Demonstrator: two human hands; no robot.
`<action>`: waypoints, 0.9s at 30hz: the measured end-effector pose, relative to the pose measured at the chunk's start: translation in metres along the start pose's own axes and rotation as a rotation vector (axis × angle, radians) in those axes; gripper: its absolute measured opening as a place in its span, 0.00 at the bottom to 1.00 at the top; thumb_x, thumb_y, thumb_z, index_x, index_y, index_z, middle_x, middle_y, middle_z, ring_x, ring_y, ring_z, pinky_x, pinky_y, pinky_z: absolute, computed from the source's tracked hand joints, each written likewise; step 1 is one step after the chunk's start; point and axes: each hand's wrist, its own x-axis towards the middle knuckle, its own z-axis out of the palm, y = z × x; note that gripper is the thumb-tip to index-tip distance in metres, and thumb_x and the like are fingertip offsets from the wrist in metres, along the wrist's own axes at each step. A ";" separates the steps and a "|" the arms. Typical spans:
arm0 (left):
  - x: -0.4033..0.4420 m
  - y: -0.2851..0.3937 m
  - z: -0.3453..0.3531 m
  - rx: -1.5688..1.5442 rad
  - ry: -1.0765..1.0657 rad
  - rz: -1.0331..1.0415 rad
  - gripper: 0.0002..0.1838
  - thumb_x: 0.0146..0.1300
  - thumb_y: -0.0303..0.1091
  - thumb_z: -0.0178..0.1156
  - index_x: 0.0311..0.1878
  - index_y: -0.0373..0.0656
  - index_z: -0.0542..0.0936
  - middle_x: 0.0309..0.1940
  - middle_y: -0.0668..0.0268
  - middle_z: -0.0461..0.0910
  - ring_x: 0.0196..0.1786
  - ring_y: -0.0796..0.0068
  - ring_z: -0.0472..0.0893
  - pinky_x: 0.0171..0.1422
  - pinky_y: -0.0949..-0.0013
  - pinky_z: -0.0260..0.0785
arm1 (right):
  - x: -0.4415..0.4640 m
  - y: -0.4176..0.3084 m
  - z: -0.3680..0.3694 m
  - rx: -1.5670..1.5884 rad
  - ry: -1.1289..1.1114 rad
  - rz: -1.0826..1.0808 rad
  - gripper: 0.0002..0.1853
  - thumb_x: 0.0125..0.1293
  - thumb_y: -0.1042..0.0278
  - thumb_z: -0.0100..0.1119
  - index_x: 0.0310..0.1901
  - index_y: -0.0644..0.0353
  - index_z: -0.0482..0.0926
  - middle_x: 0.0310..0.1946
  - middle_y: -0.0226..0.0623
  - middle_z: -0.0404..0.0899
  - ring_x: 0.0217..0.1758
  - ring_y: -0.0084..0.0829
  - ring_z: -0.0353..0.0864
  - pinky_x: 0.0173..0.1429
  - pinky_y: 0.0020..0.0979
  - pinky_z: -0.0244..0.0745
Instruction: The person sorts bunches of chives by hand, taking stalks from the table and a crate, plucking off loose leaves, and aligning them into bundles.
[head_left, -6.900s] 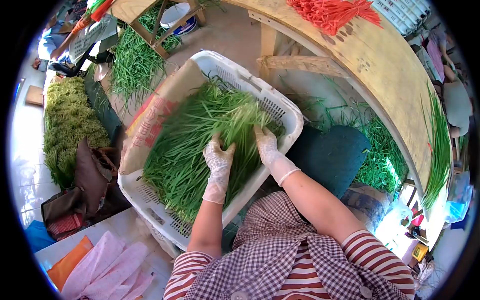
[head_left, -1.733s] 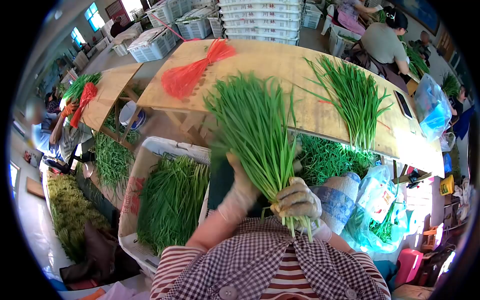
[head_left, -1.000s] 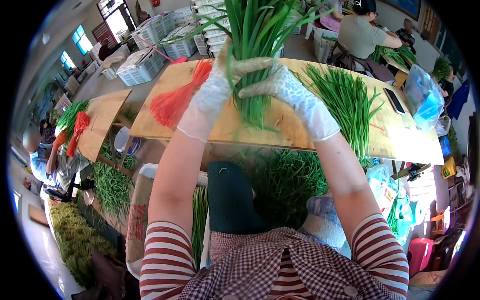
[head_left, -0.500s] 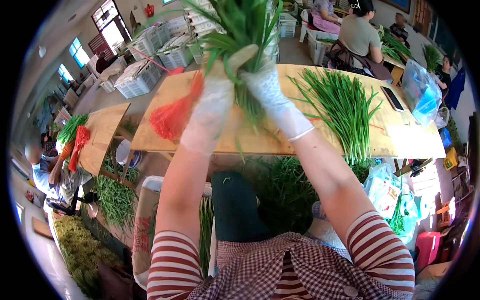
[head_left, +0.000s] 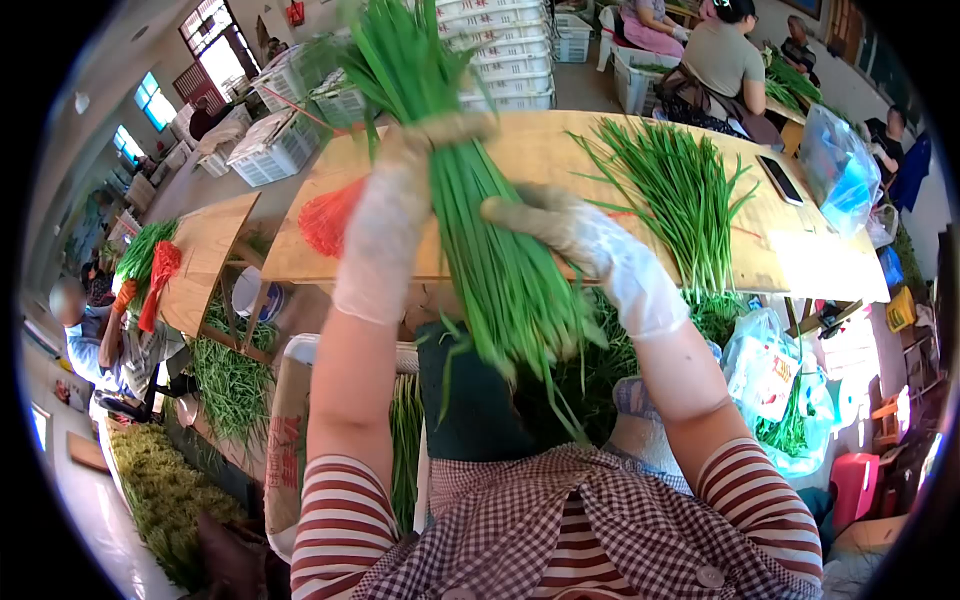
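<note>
A large bunch of long green stalks (head_left: 490, 240) hangs at a tilt in front of my chest, over the near edge of the wooden table (head_left: 400, 260). My left hand (head_left: 430, 145), in a pale glove, is wrapped round the bunch in its upper part, slightly blurred. Lower on its right side, my right hand (head_left: 560, 222) is gloved too, fingers and thumb apart, at the edge of the stalks. A second green bunch (head_left: 680, 200) lies on the table to the right. Red ties (head_left: 330, 217) lie at the left, partly behind my left forearm.
A phone (head_left: 780, 180) and a plastic bag (head_left: 840, 175) are at the table's right end. A white crate (head_left: 300, 350) holding greens stands low on the left. Other people sit at the upper right and far left. Stacked crates (head_left: 510, 60) stand behind the table.
Half a second ago both hands were close together near the bunch's lower end. Now the bunch extends further down towards me, and my right hand has moved right and down, its fingers opened.
</note>
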 end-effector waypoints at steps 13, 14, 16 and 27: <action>0.076 -0.010 -0.032 0.606 0.283 0.146 0.22 0.53 0.30 0.68 0.50 0.31 0.77 0.39 0.54 0.82 0.40 0.64 0.83 0.50 0.68 0.76 | -0.099 0.163 -0.002 0.281 0.208 0.140 0.19 0.64 0.69 0.64 0.56 0.63 0.77 0.50 0.34 0.80 0.55 0.25 0.76 0.61 0.27 0.70; 0.078 -0.022 -0.040 0.674 0.326 0.112 0.22 0.55 0.30 0.67 0.52 0.31 0.75 0.40 0.53 0.82 0.42 0.63 0.82 0.52 0.68 0.75 | -0.098 0.166 -0.003 0.242 0.177 0.150 0.19 0.64 0.70 0.64 0.56 0.62 0.77 0.50 0.34 0.80 0.55 0.25 0.76 0.62 0.27 0.69; 0.087 -0.040 -0.074 0.513 0.323 0.020 0.24 0.56 0.30 0.66 0.55 0.30 0.73 0.43 0.52 0.81 0.46 0.62 0.81 0.55 0.67 0.74 | -0.097 0.163 -0.001 0.257 0.135 0.081 0.18 0.64 0.70 0.63 0.56 0.62 0.77 0.51 0.35 0.80 0.56 0.25 0.76 0.63 0.27 0.69; -0.119 -0.016 -0.033 -0.181 0.186 0.300 0.07 0.68 0.34 0.52 0.41 0.43 0.77 0.36 0.67 0.79 0.43 0.71 0.78 0.60 0.57 0.73 | -0.117 0.109 -0.011 0.007 -0.084 -0.531 0.32 0.54 0.70 0.70 0.62 0.63 0.71 0.59 0.39 0.75 0.59 0.30 0.74 0.64 0.34 0.69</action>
